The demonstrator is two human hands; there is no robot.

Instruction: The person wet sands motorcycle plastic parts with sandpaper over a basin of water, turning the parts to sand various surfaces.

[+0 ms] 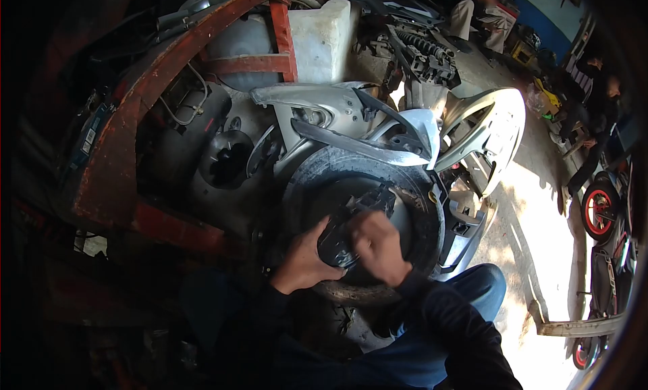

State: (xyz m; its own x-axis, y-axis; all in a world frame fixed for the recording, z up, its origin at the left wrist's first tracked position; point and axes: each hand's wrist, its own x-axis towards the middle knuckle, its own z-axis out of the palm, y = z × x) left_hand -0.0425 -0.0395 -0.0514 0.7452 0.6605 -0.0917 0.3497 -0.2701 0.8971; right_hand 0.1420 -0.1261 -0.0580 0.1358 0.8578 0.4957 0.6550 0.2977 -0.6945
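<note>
A dark, bulky part (335,240) is held over a large black tire (429,238), inside its ring. My left hand (307,260) wraps round the near left side of the part, thumb along its lower edge. On the right side of the same part lies my right hand (379,245), its fingers curled and blurred by motion; whatever is between them cannot be made out. Just beyond the tire are silver and grey body panels (317,103), with a long dark strip (358,145) across them.
A rusty red metal frame (111,150) stands at the left, beside a dark cylinder (182,130). Pale panels (503,130) lie right of the tire. People sit at the upper right (476,15) and far right (594,126). A red-rimmed wheel (599,210) stands at the right edge.
</note>
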